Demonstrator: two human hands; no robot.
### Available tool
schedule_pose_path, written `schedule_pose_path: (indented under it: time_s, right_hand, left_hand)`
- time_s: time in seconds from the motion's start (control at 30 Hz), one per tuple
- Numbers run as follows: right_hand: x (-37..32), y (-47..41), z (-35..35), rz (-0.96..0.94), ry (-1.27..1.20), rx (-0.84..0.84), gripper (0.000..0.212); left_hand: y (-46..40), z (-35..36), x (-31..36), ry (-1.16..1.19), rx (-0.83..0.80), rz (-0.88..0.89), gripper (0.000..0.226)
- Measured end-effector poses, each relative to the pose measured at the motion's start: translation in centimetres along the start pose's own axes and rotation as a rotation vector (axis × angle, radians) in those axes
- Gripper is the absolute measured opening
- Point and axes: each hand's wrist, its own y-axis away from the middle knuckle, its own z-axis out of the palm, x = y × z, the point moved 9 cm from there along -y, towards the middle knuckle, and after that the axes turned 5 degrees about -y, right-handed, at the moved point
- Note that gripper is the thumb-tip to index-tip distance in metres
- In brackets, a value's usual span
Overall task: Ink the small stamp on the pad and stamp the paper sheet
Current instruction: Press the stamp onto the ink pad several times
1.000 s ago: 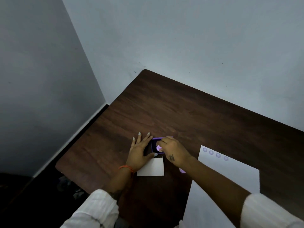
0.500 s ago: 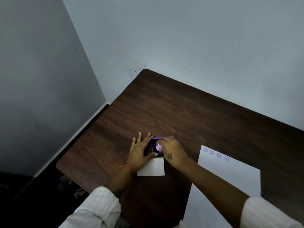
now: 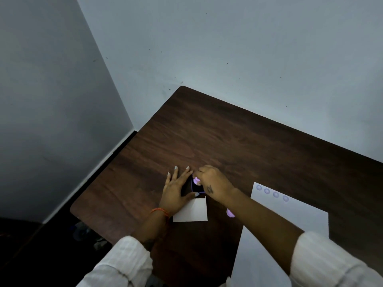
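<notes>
A small pink-topped stamp stands on the dark purple ink pad near the table's front left. My right hand pinches the stamp from above and presses it on the pad. My left hand lies flat beside the pad with fingers spread, its thumb against the pad's near edge. The white paper sheet lies to the right, with several round purple prints along its far edge. My right forearm crosses the sheet's near part.
The pad's white lid lies open toward me. A small pink cap or second stamp rests under my right forearm. The dark wooden table meets a grey wall behind; its left edge drops to the floor.
The stamp and my right hand stay on the pad, shifting slightly. My left hand keeps holding beside the pad.
</notes>
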Motion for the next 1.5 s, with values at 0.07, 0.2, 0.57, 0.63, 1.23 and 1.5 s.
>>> schedule_pose_path:
  time_s: [0.07, 0.2, 0.57, 0.63, 1.23, 1.5]
  right_hand:
    - [0.2, -0.1, -0.1, 0.0, -0.015, -0.016, 0.013]
    - [0.2, 0.6, 1.0, 0.161, 0.061, 0.001, 0.046]
    - [1.7, 3.0, -0.2, 0.168, -0.119, 0.047, 0.021]
    - [1.5, 2.9, 0.2, 0.143, -0.06, 0.067, 0.023]
    - [3.0, 2.0, -1.4, 0.268, -0.227, 0.055, 0.021]
    - [1.4, 3.2, 0.3, 0.121, -0.047, -0.073, 0.029]
  left_hand:
    - [0.0, 0.0, 0.0, 0.008, -0.002, -0.002, 0.092]
    - [0.0, 0.0, 0.1, 0.014, -0.002, -0.004, 0.092]
    - [0.0, -0.2, 0.2, 0.016, -0.013, -0.017, 0.093]
    - [0.0, -0.2, 0.1, 0.017, -0.007, -0.016, 0.093]
    - [0.1, -0.2, 0.1, 0.037, -0.012, -0.02, 0.093]
    - [0.0, -0.1, 0.0, 0.009, -0.002, -0.017, 0.094]
